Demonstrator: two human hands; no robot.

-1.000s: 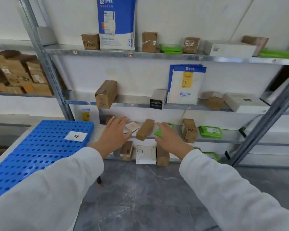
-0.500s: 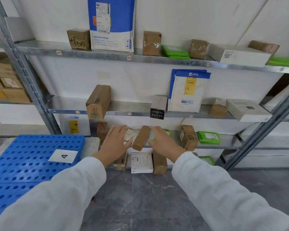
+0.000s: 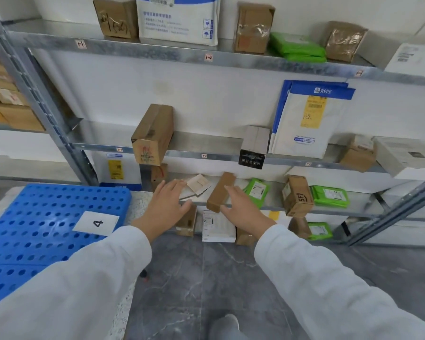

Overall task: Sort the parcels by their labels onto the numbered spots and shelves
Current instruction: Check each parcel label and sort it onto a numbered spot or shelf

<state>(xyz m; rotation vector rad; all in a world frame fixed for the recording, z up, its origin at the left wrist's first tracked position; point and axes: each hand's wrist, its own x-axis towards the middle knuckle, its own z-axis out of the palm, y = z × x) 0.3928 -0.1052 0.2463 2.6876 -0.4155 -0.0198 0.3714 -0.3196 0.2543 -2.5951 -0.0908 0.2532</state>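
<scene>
A long narrow brown box (image 3: pixel 220 191) lies on the third shelf (image 3: pixel 363 209), its near end over the shelf's front edge. My right hand (image 3: pixel 245 211) is just right of it with fingers spread, and the fingertips reach its side. My left hand (image 3: pixel 166 204) hovers to the left, open and flat, apart from the box, in front of a small beige envelope (image 3: pixel 198 183). Neither hand holds anything. Small number tags (image 3: pixel 208 57) mark the shelf edges. A blue perforated pallet (image 3: pixel 35 231) at the left carries a paper sign "4" (image 3: pixel 96 223).
Brown boxes, green bags (image 3: pixel 329 196) and blue-and-white mailers (image 3: pixel 307 123) fill the metal rack's shelves. A brown carton (image 3: pixel 152 136) and a black-and-white box (image 3: pixel 253 147) overhang the second shelf. More parcels stand on the floor under the rack, among them a white box (image 3: pixel 217 227). Grey floor lies below.
The view has moved closer to the rack and slightly lower. Both hands have stayed either side of the narrow brown box, the right one edging closer to it.
</scene>
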